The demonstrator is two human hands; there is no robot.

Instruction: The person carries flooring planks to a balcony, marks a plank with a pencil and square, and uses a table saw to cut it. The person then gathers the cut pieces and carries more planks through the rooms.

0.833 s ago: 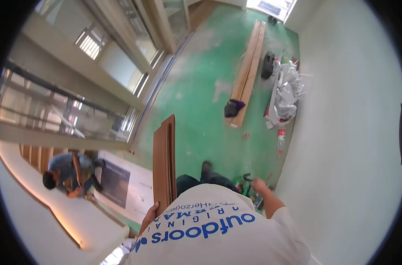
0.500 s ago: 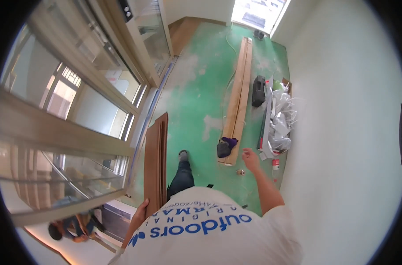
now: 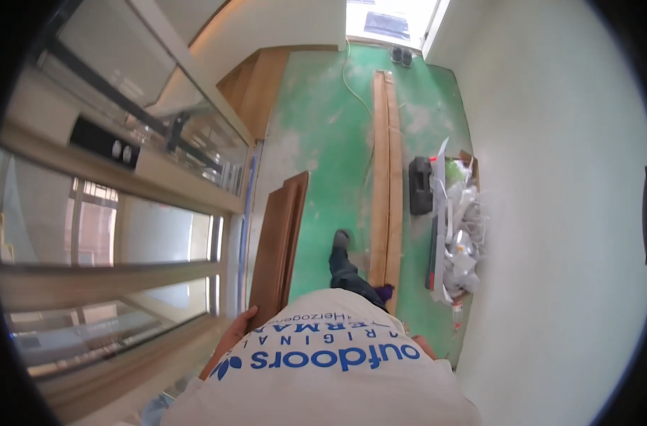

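Observation:
At my left side, my left hand (image 3: pixel 241 328) grips the edge of a few long brown wood floor planks (image 3: pixel 272 245). The planks lie against one another with their far ends uneven, and slant up along my left side. Some of the left fingers are hidden behind the boards. Of my right arm only a bit of skin (image 3: pixel 424 346) shows beside the shirt, and its fingers are out of sight. A purple cloth (image 3: pixel 386 292) lies by my leg, partly covered by my body.
Two long cardboard boxes (image 3: pixel 381 177) lie along the green floor (image 3: pixel 316 142). To their right are a black case (image 3: pixel 421 186) and a pile of clear plastic wrapping (image 3: pixel 465 234) beside the wall. Glass doors (image 3: pixel 146 227) line the left. Shoes (image 3: pixel 401 56) stand near the bright doorway.
I have stepped forward along the floor, the planks moving with my left hand. My right arm, stretched out before, is now down by my side. The person behind the glass is no longer clearly visible.

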